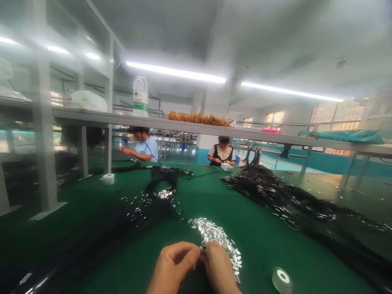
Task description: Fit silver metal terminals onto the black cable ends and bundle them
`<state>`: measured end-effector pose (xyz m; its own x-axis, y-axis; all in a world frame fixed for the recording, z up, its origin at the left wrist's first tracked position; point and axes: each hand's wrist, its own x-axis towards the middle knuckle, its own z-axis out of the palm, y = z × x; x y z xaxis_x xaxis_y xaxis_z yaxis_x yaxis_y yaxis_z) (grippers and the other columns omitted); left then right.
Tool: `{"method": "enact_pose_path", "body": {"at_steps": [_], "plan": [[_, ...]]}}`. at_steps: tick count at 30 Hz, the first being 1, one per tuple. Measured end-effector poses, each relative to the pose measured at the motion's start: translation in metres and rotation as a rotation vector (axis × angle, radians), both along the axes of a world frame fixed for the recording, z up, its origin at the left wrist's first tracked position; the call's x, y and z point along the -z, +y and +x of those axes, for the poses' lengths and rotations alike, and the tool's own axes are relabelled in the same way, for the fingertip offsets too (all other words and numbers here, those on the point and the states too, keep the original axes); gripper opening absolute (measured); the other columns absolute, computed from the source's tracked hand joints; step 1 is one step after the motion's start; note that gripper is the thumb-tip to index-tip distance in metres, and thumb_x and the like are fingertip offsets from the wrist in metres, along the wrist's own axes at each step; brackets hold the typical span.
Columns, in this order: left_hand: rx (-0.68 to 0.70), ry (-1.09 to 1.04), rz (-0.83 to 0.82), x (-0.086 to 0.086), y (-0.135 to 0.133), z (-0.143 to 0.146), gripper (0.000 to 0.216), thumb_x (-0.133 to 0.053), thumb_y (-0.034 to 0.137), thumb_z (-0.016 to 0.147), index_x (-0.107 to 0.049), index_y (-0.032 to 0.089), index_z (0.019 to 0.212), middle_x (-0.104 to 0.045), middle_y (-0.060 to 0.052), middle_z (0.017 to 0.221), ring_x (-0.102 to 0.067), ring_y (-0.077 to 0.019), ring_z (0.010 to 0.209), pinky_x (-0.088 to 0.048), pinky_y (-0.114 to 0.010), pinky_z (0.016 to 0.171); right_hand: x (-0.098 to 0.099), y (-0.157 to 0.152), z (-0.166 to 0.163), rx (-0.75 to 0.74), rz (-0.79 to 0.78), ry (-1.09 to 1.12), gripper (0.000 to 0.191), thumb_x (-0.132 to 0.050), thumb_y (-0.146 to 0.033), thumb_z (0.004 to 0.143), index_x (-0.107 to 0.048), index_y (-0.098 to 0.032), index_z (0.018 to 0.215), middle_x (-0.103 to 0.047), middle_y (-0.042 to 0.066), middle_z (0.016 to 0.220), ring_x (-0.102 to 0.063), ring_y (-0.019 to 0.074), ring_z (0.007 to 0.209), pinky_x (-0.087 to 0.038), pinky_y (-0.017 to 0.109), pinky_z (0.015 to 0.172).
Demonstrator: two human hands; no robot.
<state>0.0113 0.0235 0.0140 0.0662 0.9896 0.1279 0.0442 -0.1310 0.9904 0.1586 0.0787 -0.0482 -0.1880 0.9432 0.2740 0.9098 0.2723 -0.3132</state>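
Observation:
My left hand [176, 265] is closed, its thumb pressed to the curled index finger in a pinch. Whatever sits between these fingertips is too small to make out. Close against it, my right hand [219, 267] has its fingers bent down and closed, and their tips are mostly hidden behind the back of the hand. A loose pile of small shiny silver metal pieces [214, 230] lies on the green tabletop [202, 196] just beyond my hands. The right hand covers part of this pile, which curves down along its right side.
Bundles of black cables with shiny ends [134, 212] lie at left, more black cables [269, 188] at right. A tape roll [282, 279] sits near right. A raised shelf [183, 124] crosses ahead, bearing a plastic bottle [140, 98]. Two people sit beyond.

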Motion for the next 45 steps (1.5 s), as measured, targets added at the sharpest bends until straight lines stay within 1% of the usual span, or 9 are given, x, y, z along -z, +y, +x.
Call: {"method": "enact_pose_path", "body": {"at_steps": [2,6,9,16,23,29,38,42,45], "plan": [[-0.012,-0.040,-0.021,0.002,0.000,0.000,0.044,-0.065,0.059,0.068,-0.066,0.015,0.070,-0.050,0.005,0.054,-0.028,-0.0066,0.043,-0.019,-0.020,0.041,0.000,0.001,-0.005,0.016,-0.003,-0.097,0.028,-0.051,0.000,0.075,-0.072,-0.019,0.071,-0.071,0.011,0.080,-0.066,0.0279,0.080,-0.047,0.031,0.064],[-0.007,-0.094,-0.027,0.004,0.000,0.001,0.053,-0.059,0.067,0.069,-0.066,0.015,0.079,-0.049,0.005,0.049,-0.021,-0.0062,0.041,-0.012,-0.021,0.040,0.002,-0.001,-0.012,0.017,0.017,-0.252,0.034,-0.046,0.004,0.079,-0.073,-0.016,0.085,-0.072,0.013,0.089,-0.064,0.0302,0.092,-0.048,0.037,0.075],[-0.006,-0.117,-0.042,0.002,0.000,0.003,0.054,-0.060,0.068,0.069,-0.065,0.014,0.066,-0.045,0.006,0.045,-0.020,-0.0053,0.040,-0.012,-0.022,0.040,0.004,-0.002,-0.015,0.022,0.043,-0.318,0.034,-0.043,0.002,0.084,-0.071,-0.014,0.093,-0.071,0.014,0.096,-0.061,0.0318,0.098,-0.047,0.043,0.082],[0.040,-0.250,-0.104,0.009,0.000,0.005,0.052,-0.067,0.065,0.063,-0.061,0.014,0.068,-0.044,0.008,0.048,-0.016,-0.0030,0.038,-0.008,-0.021,0.041,-0.002,0.001,-0.014,0.016,-0.015,-0.355,0.033,-0.045,0.001,0.084,-0.072,-0.017,0.091,-0.073,0.010,0.092,-0.063,0.0303,0.096,-0.052,0.041,0.077],[0.121,-0.244,-0.142,0.029,0.001,0.003,0.052,-0.068,0.065,0.063,-0.060,0.014,0.067,-0.048,0.004,0.052,-0.034,-0.0056,0.043,-0.019,-0.020,0.043,-0.011,-0.002,-0.021,0.012,-0.036,-0.326,0.031,-0.044,-0.001,0.084,-0.070,-0.014,0.095,-0.072,0.013,0.098,-0.062,0.0317,0.099,-0.049,0.044,0.081],[-0.015,-0.349,-0.148,0.021,-0.003,-0.013,0.049,-0.075,0.058,0.060,-0.067,0.014,0.080,-0.056,0.002,0.058,-0.046,-0.0092,0.050,-0.034,-0.021,0.049,-0.009,-0.001,-0.005,0.050,-0.096,-0.257,0.032,-0.062,0.002,0.065,-0.071,-0.019,0.086,-0.074,0.008,0.081,-0.069,0.0278,0.077,-0.049,0.032,0.065],[-0.024,-0.389,-0.138,0.023,-0.006,-0.019,0.046,-0.075,0.054,0.064,-0.068,0.013,0.084,-0.061,0.001,0.061,-0.047,-0.0073,0.047,-0.032,-0.021,0.049,-0.012,0.002,0.006,0.079,-0.004,-0.141,0.027,-0.048,-0.007,0.083,-0.068,-0.025,0.085,-0.071,0.002,0.084,-0.064,0.0193,0.081,-0.041,0.025,0.064],[-0.005,-0.383,-0.131,0.022,-0.007,-0.017,0.050,-0.075,0.056,0.063,-0.068,0.013,0.087,-0.060,0.001,0.060,-0.046,-0.0066,0.046,-0.031,-0.020,0.047,-0.003,0.004,-0.006,0.011,0.002,-0.147,0.031,-0.052,-0.002,0.079,-0.071,-0.026,0.085,-0.070,0.001,0.092,-0.062,0.0183,0.091,-0.040,0.023,0.070],[-0.012,-0.392,-0.143,0.019,-0.010,-0.017,0.045,-0.074,0.053,0.066,-0.068,0.013,0.085,-0.060,0.001,0.061,-0.048,-0.0080,0.049,-0.036,-0.021,0.052,0.001,0.003,-0.012,0.016,0.005,-0.140,0.028,-0.052,-0.003,0.080,-0.070,-0.025,0.077,-0.070,0.001,0.087,-0.064,0.0174,0.085,-0.040,0.023,0.067]]}}
